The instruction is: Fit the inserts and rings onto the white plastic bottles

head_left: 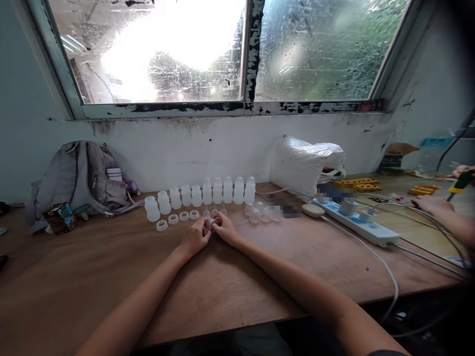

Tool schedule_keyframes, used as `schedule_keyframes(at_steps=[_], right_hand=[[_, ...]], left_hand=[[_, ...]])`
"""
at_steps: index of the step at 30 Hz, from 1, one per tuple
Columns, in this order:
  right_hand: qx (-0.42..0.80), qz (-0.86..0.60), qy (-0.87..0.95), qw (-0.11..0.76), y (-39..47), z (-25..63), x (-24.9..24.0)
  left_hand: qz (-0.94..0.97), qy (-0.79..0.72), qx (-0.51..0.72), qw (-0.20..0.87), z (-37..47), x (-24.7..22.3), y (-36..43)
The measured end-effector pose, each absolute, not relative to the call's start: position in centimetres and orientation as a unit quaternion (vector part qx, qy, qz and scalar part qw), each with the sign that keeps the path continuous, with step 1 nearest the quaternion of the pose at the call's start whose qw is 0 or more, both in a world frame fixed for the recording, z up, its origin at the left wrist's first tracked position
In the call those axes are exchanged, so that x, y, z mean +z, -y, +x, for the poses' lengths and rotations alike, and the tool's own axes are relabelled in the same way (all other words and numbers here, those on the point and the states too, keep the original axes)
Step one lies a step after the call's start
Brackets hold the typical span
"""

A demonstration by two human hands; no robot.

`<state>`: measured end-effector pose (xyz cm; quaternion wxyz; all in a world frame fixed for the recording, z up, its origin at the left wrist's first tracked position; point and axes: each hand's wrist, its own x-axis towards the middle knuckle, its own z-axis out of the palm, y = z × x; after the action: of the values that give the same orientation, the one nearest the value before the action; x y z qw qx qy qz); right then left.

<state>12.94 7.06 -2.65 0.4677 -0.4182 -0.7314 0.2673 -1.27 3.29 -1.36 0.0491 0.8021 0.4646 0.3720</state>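
My left hand (196, 234) and my right hand (225, 229) meet over the table, fingers pinched together on a small translucent bottle ring (211, 223). The fingers cover most of it, and I cannot make out whether a nipple sits inside. Just behind my hands stand clear bottle nipples (223, 209). White bottle rings (173, 219) lie to the left of them. Farther back runs a row of frosted baby bottles: those on the left have open necks (152, 209), those on the right wear nipple tops (250, 190). Clear domed caps (255, 215) are grouped right of my hands.
A grey backpack (79, 178) and a small carton (59, 218) are at the left. On the right lie a power strip (358, 222) with cables, a white plastic bag (304, 165) and yellow parts (358, 184). Another person's hand (432, 205) reaches in there.
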Motion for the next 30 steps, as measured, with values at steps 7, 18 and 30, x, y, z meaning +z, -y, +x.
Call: schedule_keyframes(at_steps=[7,18,30], right_hand=[[0.283,-0.408,0.728,0.472,-7.40,13.00,-2.77],[0.270,-0.456,0.721,0.448,-7.37,12.74,-2.43],[0.246,-0.472,0.711,0.459,-7.54,12.37,-2.88]], left_hand=[[0.812,-0.457,0.362,0.045,-1.30,-1.40,-3.38],[0.812,-0.460,0.357,0.042,-1.31,-0.95,-2.96],[0.792,-0.485,0.366,0.064,-0.70,-0.86,-2.75]])
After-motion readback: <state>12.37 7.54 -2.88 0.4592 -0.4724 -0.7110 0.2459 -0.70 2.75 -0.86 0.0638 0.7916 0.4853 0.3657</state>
